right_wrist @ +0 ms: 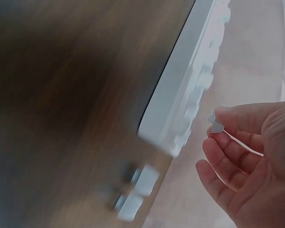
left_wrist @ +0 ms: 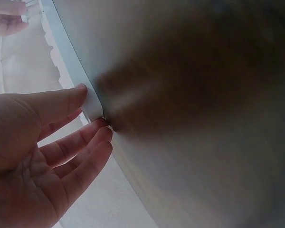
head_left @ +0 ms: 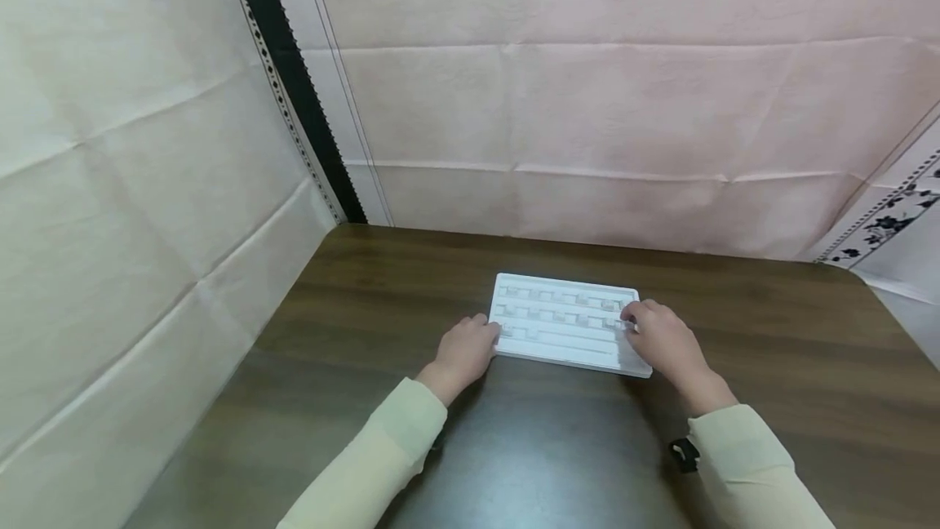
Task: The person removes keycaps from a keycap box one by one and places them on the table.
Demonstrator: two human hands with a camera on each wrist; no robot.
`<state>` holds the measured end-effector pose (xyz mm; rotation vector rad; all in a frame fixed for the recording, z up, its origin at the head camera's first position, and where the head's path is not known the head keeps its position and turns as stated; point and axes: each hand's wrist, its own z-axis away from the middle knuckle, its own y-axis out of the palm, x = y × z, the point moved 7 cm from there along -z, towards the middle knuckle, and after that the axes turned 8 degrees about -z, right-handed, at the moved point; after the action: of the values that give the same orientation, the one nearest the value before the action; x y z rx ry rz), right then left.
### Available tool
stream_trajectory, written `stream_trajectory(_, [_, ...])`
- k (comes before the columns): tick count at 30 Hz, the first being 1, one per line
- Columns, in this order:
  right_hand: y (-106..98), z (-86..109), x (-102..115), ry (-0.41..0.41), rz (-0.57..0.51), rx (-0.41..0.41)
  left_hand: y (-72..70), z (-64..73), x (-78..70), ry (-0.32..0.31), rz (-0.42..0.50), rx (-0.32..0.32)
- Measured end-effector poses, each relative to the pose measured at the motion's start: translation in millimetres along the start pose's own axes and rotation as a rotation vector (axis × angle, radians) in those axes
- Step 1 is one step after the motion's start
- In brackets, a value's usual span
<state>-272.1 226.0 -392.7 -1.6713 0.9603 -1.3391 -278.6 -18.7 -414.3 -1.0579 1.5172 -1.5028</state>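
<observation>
A flat white board lies on the table, with small translucent and white pieces in rows along its ridges; the lower right stretch holds none. My left hand holds the board's left edge; in the left wrist view its thumb rests on the white side near the corner, with fingertips at the underside. My right hand is over the board's right end. In the right wrist view, a small white piece is pinched between thumb and forefinger, the other fingers loosely bent.
Two more white pieces lie on the table beyond the board's end in the right wrist view. The brown wooden table meets pale cloth walls at its back and left. A dark band runs down the left corner.
</observation>
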Motion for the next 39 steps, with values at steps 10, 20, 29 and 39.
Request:
stream_trajectory(10, [-16,15.5,-44,0.105,-0.012,-0.008,0.4,0.1,1.2,0.004,0.019,-0.022])
stream_trajectory(20, [-16,24.3,-69,0.155,-0.022,0.034,1.1,0.8,3.7,0.006,0.039,-0.022])
stream_trajectory(29, [-15,32.8,-83,0.167,-0.021,0.058,1.4,-2.1,-2.0,0.028,0.044,-0.018])
stream_trajectory(39, [-12,33.1,-86,0.164,-0.018,0.068,-0.6,-2.2,-1.9,0.025,0.041,-0.02])
